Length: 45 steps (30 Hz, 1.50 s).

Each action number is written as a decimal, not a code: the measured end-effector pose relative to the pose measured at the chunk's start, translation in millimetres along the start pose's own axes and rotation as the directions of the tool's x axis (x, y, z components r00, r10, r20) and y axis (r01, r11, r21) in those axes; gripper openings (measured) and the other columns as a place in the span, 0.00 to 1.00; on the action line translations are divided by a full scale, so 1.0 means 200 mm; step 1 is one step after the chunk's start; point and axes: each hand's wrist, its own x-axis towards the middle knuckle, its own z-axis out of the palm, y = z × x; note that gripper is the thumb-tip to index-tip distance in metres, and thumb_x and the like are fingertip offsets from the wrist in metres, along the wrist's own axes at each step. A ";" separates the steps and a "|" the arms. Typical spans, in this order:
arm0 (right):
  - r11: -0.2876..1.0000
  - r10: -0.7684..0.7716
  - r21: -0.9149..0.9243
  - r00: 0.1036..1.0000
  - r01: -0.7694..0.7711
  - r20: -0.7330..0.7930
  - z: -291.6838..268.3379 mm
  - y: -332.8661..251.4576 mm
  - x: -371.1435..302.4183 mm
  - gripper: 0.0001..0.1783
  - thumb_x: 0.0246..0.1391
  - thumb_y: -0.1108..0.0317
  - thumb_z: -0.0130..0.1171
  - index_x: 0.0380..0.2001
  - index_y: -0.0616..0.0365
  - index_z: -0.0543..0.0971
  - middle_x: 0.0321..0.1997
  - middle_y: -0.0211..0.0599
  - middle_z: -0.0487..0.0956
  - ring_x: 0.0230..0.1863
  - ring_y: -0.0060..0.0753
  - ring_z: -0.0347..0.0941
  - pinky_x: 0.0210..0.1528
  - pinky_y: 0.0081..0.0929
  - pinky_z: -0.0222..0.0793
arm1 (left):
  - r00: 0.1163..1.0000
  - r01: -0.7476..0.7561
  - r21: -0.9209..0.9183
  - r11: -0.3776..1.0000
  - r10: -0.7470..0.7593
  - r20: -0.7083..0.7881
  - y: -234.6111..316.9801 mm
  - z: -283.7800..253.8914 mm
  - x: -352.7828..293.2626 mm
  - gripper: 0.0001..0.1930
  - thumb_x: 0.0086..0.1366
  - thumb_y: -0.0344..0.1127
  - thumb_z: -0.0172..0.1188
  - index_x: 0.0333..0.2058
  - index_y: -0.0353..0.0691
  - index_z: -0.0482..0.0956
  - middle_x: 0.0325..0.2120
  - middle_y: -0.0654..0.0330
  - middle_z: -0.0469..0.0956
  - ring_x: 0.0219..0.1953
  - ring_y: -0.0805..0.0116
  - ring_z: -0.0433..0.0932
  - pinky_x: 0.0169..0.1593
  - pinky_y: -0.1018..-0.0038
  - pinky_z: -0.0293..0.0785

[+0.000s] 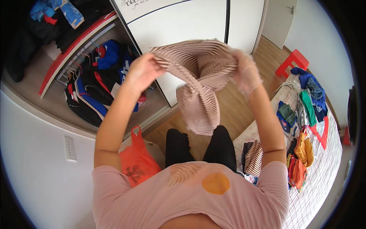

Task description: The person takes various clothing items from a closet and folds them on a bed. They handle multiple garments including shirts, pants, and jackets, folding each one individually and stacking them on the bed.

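A brown-and-white striped garment (198, 103) hangs in the air in front of me, stretched between both hands above my knees. My left hand (144, 72) grips its left upper edge, fingers closed on the cloth. At the opposite edge, my right hand (247, 72) is closed on the fabric too, slightly blurred. The cloth droops in the middle, with a twisted, folded part hanging below. Its exact kind cannot be made out.
To the right, a bed (324, 175) bears several clothes piles, including a folded striped garment (253, 158). A red stool (292, 63) stands beyond. At left are an open wardrobe with hanging clothes (101, 84) and a red plastic bag (139, 162). White sliding doors (175, 30) stand ahead.
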 end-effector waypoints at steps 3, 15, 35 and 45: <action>0.969 -0.041 -0.241 0.998 0.051 0.044 -0.15 -0.16 0.05 0.14 0.50 0.64 0.55 0.36 0.63 0.74 0.33 0.36 0.77 0.34 0.27 0.72 0.37 0.24 0.69 | 0.999 -0.041 0.080 0.996 0.040 0.007 0.14 -0.07 0.05 0.10 0.62 0.31 0.44 0.36 0.31 0.71 0.33 0.52 0.76 0.35 0.64 0.76 0.43 0.66 0.74; 0.427 -0.383 -0.807 0.890 0.409 0.248 -0.07 -0.50 0.15 0.20 0.50 0.56 0.58 0.40 0.61 0.78 0.36 0.31 0.78 0.39 0.22 0.71 0.45 0.19 0.65 | 0.673 -0.618 0.786 0.006 0.521 0.525 0.47 -0.10 0.13 0.11 0.61 0.35 0.54 0.39 0.35 0.77 0.28 0.62 0.79 0.29 0.78 0.75 0.33 0.84 0.69; 0.769 -0.219 -0.563 0.952 0.304 0.214 -0.03 -0.46 0.14 0.18 0.52 0.56 0.56 0.40 0.58 0.75 0.33 0.24 0.75 0.33 0.15 0.69 0.35 0.13 0.66 | 0.844 -0.518 0.704 0.486 0.423 0.329 0.45 0.00 0.08 0.16 0.61 0.43 0.56 0.43 0.39 0.76 0.35 0.64 0.77 0.38 0.78 0.75 0.42 0.82 0.70; 0.739 -0.224 -0.610 0.959 0.285 0.176 -0.04 -0.43 0.10 0.19 0.49 0.56 0.58 0.40 0.58 0.76 0.38 0.30 0.77 0.40 0.21 0.70 0.45 0.20 0.64 | 0.889 -0.451 0.643 0.619 0.376 0.262 0.40 0.04 -0.02 0.16 0.60 0.41 0.57 0.42 0.36 0.76 0.34 0.61 0.78 0.38 0.75 0.77 0.40 0.80 0.73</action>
